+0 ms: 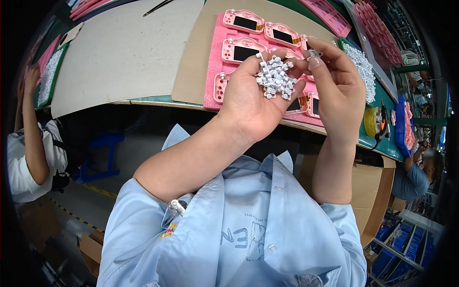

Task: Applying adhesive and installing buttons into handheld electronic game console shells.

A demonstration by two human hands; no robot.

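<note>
Right now your left hand (251, 103) is cupping palm-up, loosely holding a heap of small white plastic pieces (274, 76); the fingers are curling around the pile, not clenching. Your right hand (337, 88) is sitting just beside it, to the right, fingertips touching the left-hand fingers at the top. It's pinching one white piece (314, 53) between thumb and forefinger, just above and right of the heap.

Both hands are hovering over the near edge of the table (382, 103). Directly beyond and under the left hand you're looking at a pink foam mat (213, 71) carrying pink handheld-device shells (243, 21) with dark screen windows, laid in rows; some are hidden behind your hands. The mat is lying on a tan cardboard sheet (196, 57), and left of that a larger grey board (124, 52) is covering the table.

Beyond your right hand a green tray of white small parts (362, 67) is sitting, with a stack of pink trays (377, 31) farther back. Right of your right wrist, a yellow container (370, 122) and a blue tray of pink parts (406, 124) are resting near the table edge.

Far left, another person's arm (29, 119) is reaching up to a second green tray (48, 79). Far right, another person (413, 174) is sitting low.
</note>
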